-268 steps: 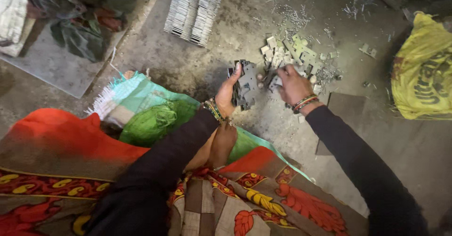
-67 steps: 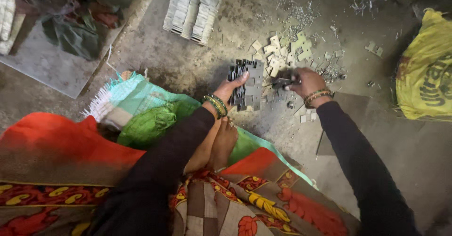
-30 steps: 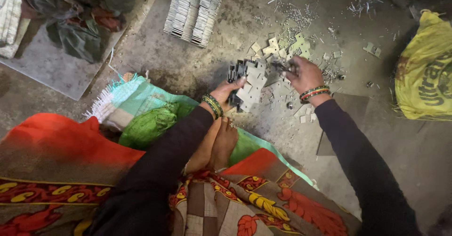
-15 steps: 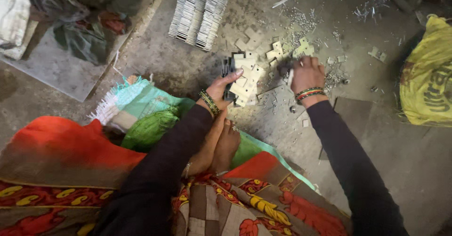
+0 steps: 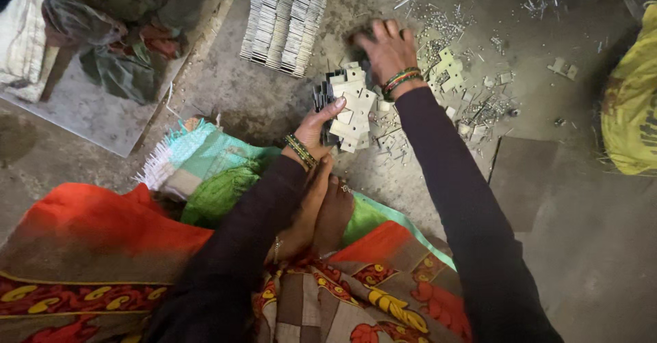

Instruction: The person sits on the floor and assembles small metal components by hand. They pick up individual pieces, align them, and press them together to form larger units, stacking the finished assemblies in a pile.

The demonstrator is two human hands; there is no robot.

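Pale, flat metal plates with stepped edges (image 5: 350, 109) lie fanned in the left hand (image 5: 316, 125), whose thumb presses across the top sheet while the fingers curl beneath, so the grip is clenched on the stack. That arm, in a dark sleeve with beaded bangles at the wrist, comes up from the lap and bends slightly outward. Just beyond it the right hand (image 5: 384, 47) reaches forward, palm down with fingers spread on the grey concrete floor (image 5: 561, 247) above the stack; whether it grasps anything underneath cannot be told. To the right of that hand a loose scatter of similar pale plates (image 5: 448, 69) and metal slivers covers the floor. Ahead of the hands, neat rows of stacked grey metal plates (image 5: 284, 18) sit close by, leaving only a narrow strip between them and the knuckles. A yellow sack (image 5: 633, 103) bounds the far right; bare floor lies open before it. Folded green and teal cloth (image 5: 212, 172) lies under the left forearm.
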